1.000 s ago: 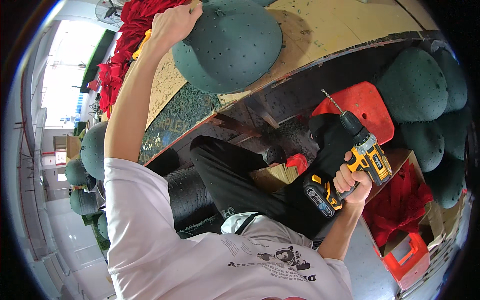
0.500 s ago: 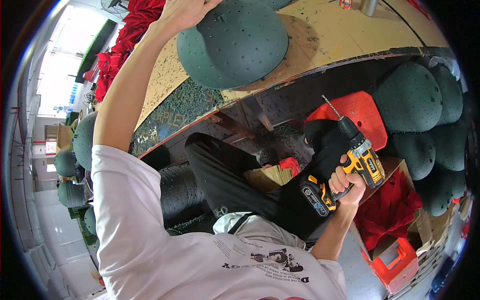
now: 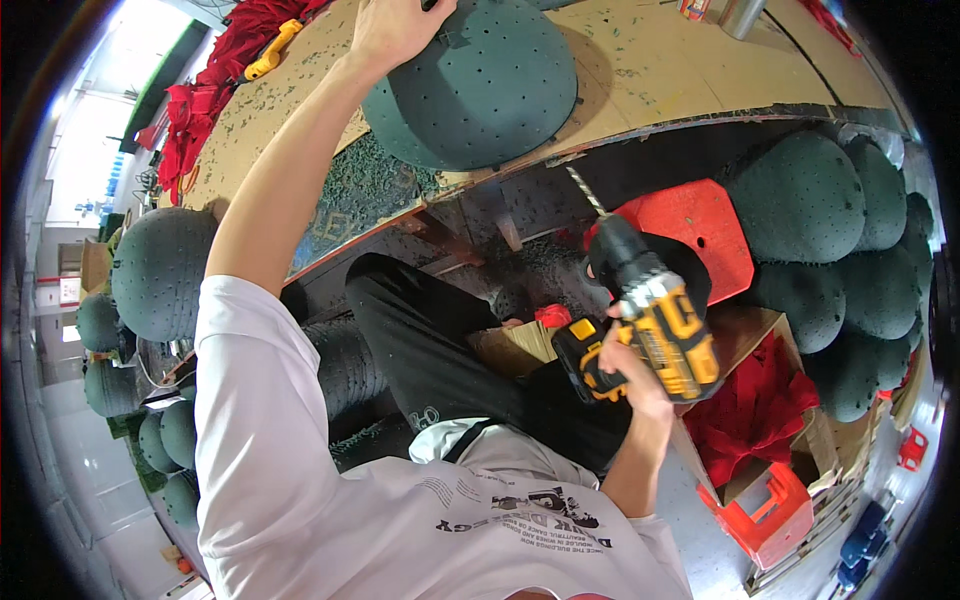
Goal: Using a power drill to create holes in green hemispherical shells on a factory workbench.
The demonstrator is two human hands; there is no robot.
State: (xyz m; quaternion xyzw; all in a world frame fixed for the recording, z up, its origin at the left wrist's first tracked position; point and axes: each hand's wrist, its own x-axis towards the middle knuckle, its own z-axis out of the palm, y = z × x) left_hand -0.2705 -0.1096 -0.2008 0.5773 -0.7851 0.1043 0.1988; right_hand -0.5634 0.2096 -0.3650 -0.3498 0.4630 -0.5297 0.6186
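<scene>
Here, left hand [image 3: 398, 28] on holed dome [image 3: 490, 95], right hand [image 3: 632, 372] gripping drill [image 3: 668, 328].

Nearer than the red stool [image 3: 690, 240] sat a brown cardboard box [image 3: 742, 340] with red cloth [image 3: 750, 410] in it, and nearer yet was a red plastic thing [image 3: 788, 528] with a big hole. Past the red stool stood a little can [image 3: 692, 9] and a shiny metal cup [image 3: 742, 18]. Far to its left, a yellow tool [image 3: 270, 58] lay by a floppy red pile [image 3: 238, 45].
</scene>
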